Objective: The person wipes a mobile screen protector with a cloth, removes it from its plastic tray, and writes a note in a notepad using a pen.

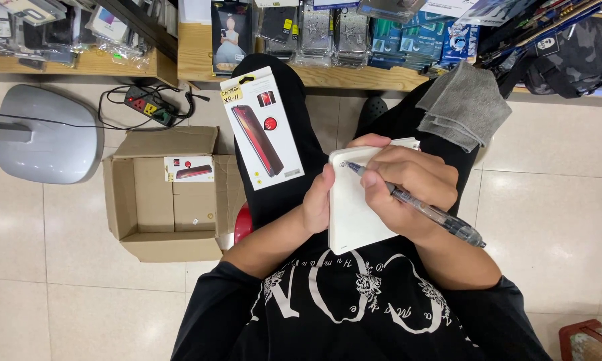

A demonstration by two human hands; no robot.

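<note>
Black shirt cloth (354,307) with pale lettering fills the bottom of the view, closest of all, its lower part cut off by the frame. Just above it, the right hand (408,190) has its fingers curled tight around one clear-barrelled pen (415,206), whose tip rests on the upper left of a white flat box (351,214). That box lies on the person's lap, over the right thigh; the right hand hides much of its right side. The left hand (316,204) grips the box's left edge, thumb on the top face, the other fingers tucked beneath and out of sight.

One white package picturing a dark phone (262,127) lies on the left thigh, well apart from both hands. One folded grey cloth (465,103) sits on the right knee. On the tiled floor to the left stands one open cardboard box (130,207) with one small white package (188,168) lying inside on more cartons. Beyond it lie one black power strip (150,105) and one grey rounded stand base (50,134), its pole cut off at the left edge. Shelves (194,60) along the top hold many packaged goods, too crowded and cropped to count.
</note>
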